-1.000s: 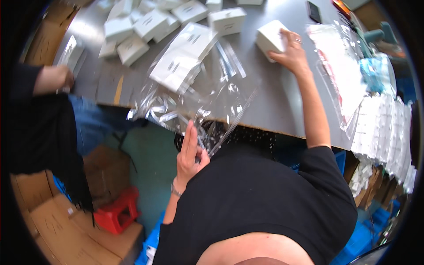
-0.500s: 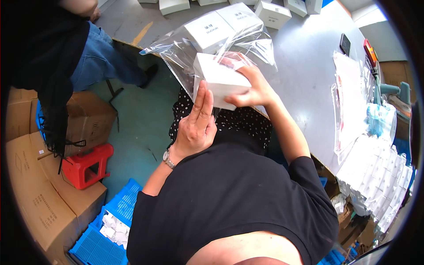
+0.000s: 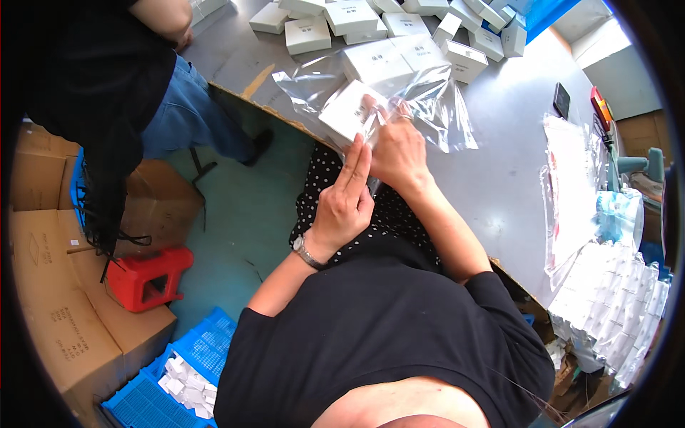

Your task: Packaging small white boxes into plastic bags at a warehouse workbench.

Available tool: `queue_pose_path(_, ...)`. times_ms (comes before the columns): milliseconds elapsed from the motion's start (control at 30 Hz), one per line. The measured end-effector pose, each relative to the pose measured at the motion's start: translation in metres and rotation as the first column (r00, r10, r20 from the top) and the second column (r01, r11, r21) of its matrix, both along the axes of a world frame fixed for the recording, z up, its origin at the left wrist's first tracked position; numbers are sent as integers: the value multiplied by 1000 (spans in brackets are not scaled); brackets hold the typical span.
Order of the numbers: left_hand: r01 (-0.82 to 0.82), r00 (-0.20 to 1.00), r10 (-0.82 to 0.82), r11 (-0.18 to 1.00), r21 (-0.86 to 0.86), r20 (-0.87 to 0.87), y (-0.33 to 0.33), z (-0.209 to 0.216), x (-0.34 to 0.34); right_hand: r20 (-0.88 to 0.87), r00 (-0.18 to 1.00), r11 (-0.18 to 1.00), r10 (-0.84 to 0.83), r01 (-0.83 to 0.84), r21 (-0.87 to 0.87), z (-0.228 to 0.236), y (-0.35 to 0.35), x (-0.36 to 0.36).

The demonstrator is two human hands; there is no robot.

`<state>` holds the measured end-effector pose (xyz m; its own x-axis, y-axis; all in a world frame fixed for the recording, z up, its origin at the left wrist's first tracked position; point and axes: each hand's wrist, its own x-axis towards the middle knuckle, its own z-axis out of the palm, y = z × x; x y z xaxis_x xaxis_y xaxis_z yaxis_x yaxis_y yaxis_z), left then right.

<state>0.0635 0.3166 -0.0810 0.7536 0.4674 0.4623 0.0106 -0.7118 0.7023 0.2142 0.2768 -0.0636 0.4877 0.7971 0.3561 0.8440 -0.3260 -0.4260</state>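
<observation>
A clear plastic bag (image 3: pixel 446 118) lies at the table's near edge, with two white boxes (image 3: pixel 378 63) side by side in its far part. Another white box (image 3: pixel 349 110) is tilted at the near end of the bag. My right hand (image 3: pixel 401 151) is closed at this box's right side, its fingers partly behind the shiny film. At the bag's near edge is my left hand (image 3: pixel 341 214), index and middle fingers straight and pressed together, the others curled. Its fingertips meet the film by the near box; the exact grip is hard to see.
Several white boxes (image 3: pixel 308 34) are scattered along the table's far side. A phone (image 3: pixel 561 100) and stacked plastic bags (image 3: pixel 567 185) lie to the right. Left are a person (image 3: pixel 164 107), a red stool (image 3: pixel 148 278), cartons (image 3: pixel 61 299) and a blue crate (image 3: pixel 153 399).
The near box has turned and moved up to the end of the two boxes. My right hand has swung from gripping its right side to palm down over the film. My left fingers follow its near edge.
</observation>
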Motion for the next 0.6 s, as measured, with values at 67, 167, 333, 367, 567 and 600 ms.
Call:
queue_pose_path(67,-6,998,1,996,86,59,1,-9,3,-24,999,995,-33,31,-90,-8,-4,5)
queue_pose_path(167,28,999,-30,998,48,27,-10,-18,1,35,995,991,-88,91,-98,-4,8,-10)
queue_pose_path(333,-64,988,61,998,14,140,4,-22,1,-190,961,977,202,-211,-27,-5,1,13)
queue_pose_path(367,-74,989,84,994,-83,122,6,-25,1,-124,958,964,260,-264,-19,-2,-12,23)
queue_pose_path(567,-97,989,84,989,108,120,12,-32,2,-214,974,989,73,-99,-111,-22,14,23)
queue_pose_path(600,-108,989,96,989,104,116,18,-35,1,-219,974,997,57,-66,-33,-22,21,16)
